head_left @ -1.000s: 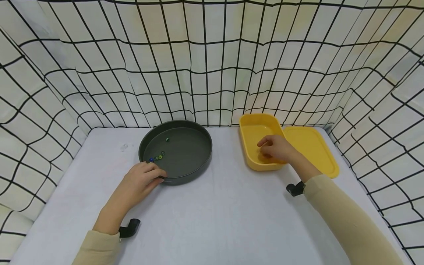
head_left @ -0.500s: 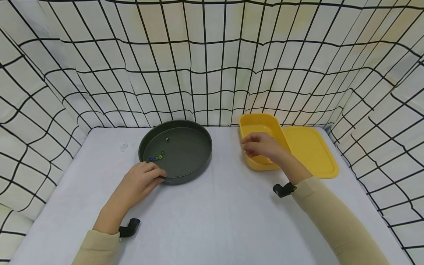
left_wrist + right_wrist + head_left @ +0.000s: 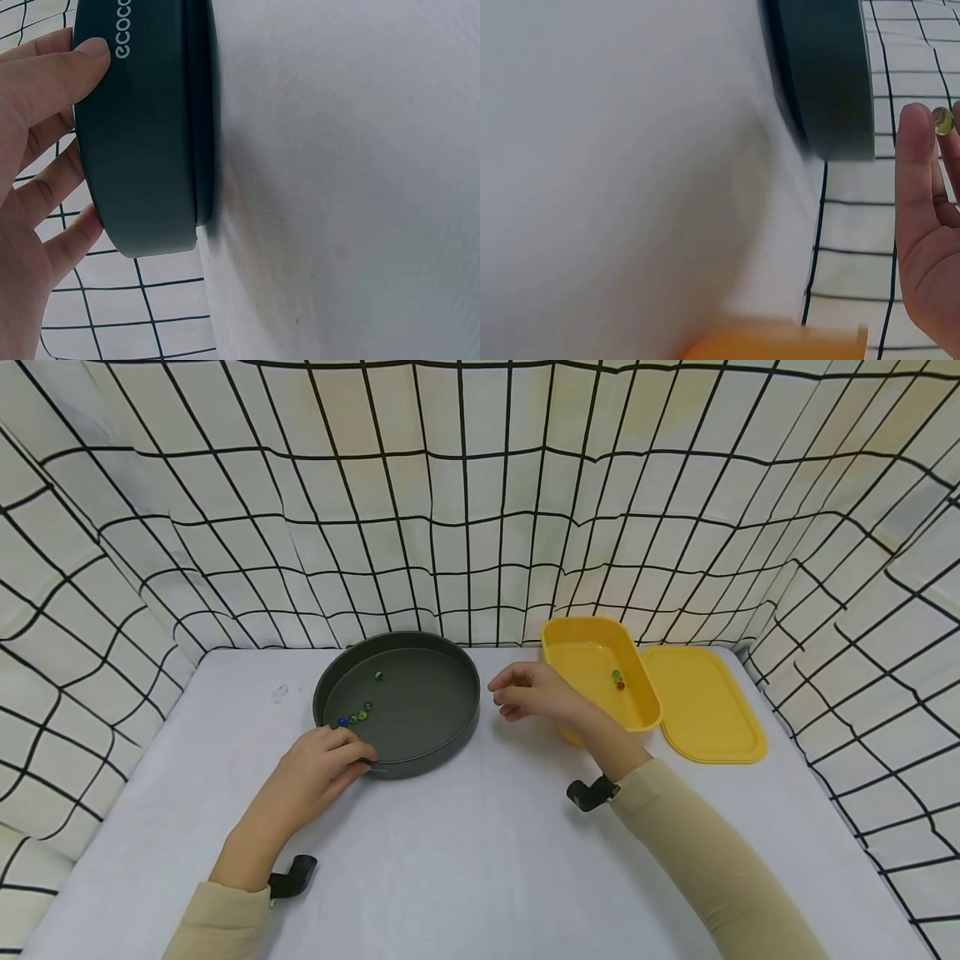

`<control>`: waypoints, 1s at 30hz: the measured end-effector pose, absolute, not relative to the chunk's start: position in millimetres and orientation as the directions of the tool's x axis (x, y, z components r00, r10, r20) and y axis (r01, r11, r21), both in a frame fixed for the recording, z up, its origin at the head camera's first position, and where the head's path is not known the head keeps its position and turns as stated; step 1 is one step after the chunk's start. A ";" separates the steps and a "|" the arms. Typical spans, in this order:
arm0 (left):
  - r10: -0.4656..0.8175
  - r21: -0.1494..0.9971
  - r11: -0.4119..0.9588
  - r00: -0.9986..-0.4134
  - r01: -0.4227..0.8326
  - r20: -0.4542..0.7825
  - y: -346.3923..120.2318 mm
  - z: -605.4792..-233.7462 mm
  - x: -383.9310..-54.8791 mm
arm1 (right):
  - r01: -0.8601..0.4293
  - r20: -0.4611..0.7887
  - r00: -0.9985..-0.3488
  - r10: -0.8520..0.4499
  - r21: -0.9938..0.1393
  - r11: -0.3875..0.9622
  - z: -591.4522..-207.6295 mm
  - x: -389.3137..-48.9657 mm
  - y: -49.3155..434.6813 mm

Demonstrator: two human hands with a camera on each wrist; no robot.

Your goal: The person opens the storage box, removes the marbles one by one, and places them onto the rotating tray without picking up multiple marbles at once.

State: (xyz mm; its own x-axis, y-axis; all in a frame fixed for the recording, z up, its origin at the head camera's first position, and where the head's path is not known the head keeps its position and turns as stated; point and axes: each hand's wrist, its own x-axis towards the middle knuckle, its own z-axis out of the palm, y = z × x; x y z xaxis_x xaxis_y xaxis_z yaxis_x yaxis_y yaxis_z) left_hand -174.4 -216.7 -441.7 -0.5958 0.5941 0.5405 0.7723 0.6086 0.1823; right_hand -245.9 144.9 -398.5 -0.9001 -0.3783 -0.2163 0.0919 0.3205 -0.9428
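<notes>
My left hand [image 3: 318, 768] grips the near-left rim of a dark round tray [image 3: 420, 758], thumb against its outer wall and fingers at the rim. Inside the tray lie several glass marbles: a blue one [image 3: 342, 722], a yellow one [image 3: 363, 716] and greenish ones, with a green marble [image 3: 378, 676] apart towards the back. Between tray and yellow box, my right hand [image 3: 536, 692] hovers above the table. It pinches a clear yellow-green marble [image 3: 943, 121] between thumb and fingertips, visible in the right wrist view. In the yellow box [image 3: 573, 652] sit greenish marbles [image 3: 617, 676] and a red marble [image 3: 620, 686].
A flat yellow lid [image 3: 712, 706] lies to the right of the box. White cloth covers the table [image 3: 465, 868]. White walls with black netting [image 3: 480, 518] rise at the back and both sides.
My right hand has come up out of the yellow box and moved left towards the tray, uncovering the marbles in the box. The left hand and the tray have stayed still.
</notes>
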 end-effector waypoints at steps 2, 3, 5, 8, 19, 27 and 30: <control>0.594 0.183 0.608 -0.595 0.773 0.541 -216.6 -441.4 -174.3 | 0.084 -0.212 -0.895 -0.392 -0.944 0.319 -398.9 -245.7 134.3; 0.594 0.183 0.607 -0.595 0.773 0.541 -216.5 -441.3 -174.3 | 0.074 -0.207 -0.893 -0.399 -0.944 0.323 -399.4 -245.8 129.2; 0.594 0.185 0.606 -0.595 0.773 0.541 -216.4 -441.1 -174.3 | 0.056 -0.197 -0.888 -0.415 -0.943 0.328 -400.4 -245.9 119.5; 0.594 0.185 0.607 -0.596 0.773 0.540 -216.6 -440.9 -174.1 | 0.018 -0.173 -0.880 -0.442 -0.942 0.335 -403.6 -248.1 105.7; 0.600 0.197 0.592 -0.591 0.782 0.539 -214.7 -440.0 -175.1 | 0.021 -0.165 -0.847 -0.506 -0.961 0.277 -409.0 -252.2 64.6; 0.595 0.197 0.601 -0.598 0.775 0.536 -216.4 -440.2 -174.0 | 0.008 -0.155 -0.838 -0.524 -0.963 0.271 -412.7 -255.1 45.7; 0.594 0.200 0.605 -0.605 0.770 0.531 -217.0 -440.3 -173.5 | 0.004 -0.149 -0.831 -0.536 -0.965 0.263 -413.4 -254.5 40.0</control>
